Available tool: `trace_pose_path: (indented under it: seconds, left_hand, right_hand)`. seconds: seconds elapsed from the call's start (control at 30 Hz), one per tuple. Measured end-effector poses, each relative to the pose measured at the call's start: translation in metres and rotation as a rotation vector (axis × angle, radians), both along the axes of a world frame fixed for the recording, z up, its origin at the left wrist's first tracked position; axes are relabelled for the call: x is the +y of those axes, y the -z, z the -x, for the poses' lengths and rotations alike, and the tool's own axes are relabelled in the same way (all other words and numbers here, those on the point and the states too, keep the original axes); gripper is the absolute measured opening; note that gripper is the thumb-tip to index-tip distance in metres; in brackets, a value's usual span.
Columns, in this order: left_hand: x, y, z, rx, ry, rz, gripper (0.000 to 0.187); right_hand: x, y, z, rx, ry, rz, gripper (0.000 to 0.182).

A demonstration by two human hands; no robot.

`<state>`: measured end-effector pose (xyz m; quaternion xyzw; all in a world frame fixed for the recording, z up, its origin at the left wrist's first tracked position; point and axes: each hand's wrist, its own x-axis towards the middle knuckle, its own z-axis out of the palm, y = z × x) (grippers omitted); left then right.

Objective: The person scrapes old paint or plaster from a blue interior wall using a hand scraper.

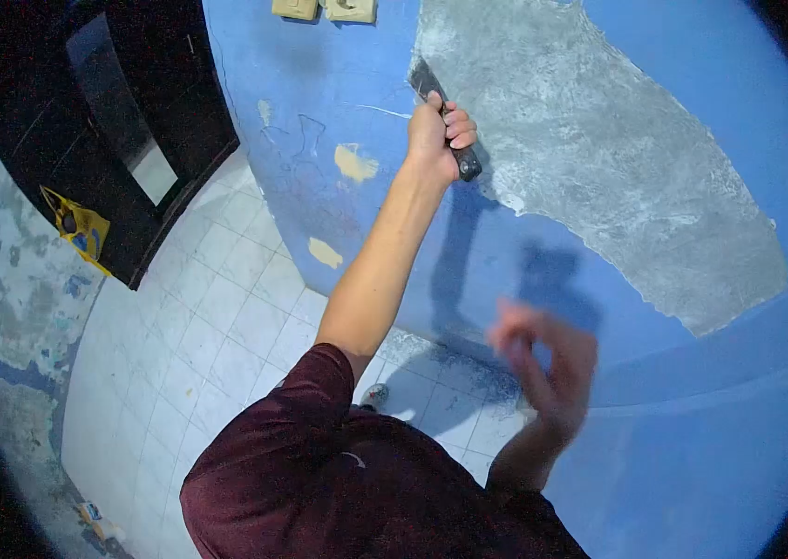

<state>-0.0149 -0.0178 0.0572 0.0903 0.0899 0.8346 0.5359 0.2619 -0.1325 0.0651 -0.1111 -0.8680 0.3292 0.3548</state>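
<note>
We are looking down past a dark cabinet standing at the far left, with a yellow and blue bag leaning against its lower edge. Beside it the white tiled floor is running up to the foot of a blue wall. High on that wall two cream switch plates are showing at the top edge. Further along, our left hand is reaching up with the arm stretched out, fingers wrapped tightly around the dark handle of a scraper. The scraper's blade is pressing against the wall right at the left border of a large bare grey patch where the paint is gone. Lower down and to the right, our right hand is hanging in the air away from the wall, blurred, fingers loosely curled and holding nothing.
</note>
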Motion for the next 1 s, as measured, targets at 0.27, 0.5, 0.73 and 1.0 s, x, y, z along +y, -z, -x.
trace_pose_path:
  seconds: [0.27,0.5,0.73,1.0]
  left_hand:
    - [-0.013,0.022,0.010,0.111,0.043,-0.026,0.028]
    - [-0.065,0.088,0.011,0.262,0.176,0.189,0.031]
    - [-0.138,0.184,-0.036,0.586,0.334,0.527,0.014]
    - [-0.173,0.225,-0.036,0.729,0.489,0.538,0.026]
  right_hand:
    - [0.063,0.037,0.118,0.048,0.355,0.077,0.045]
    - [0.075,0.103,0.132,0.019,0.270,0.198,0.037]
    - [0.071,0.201,0.130,-0.021,0.230,0.714,0.030]
    - [0.046,0.233,0.145,0.468,0.218,1.531,0.026]
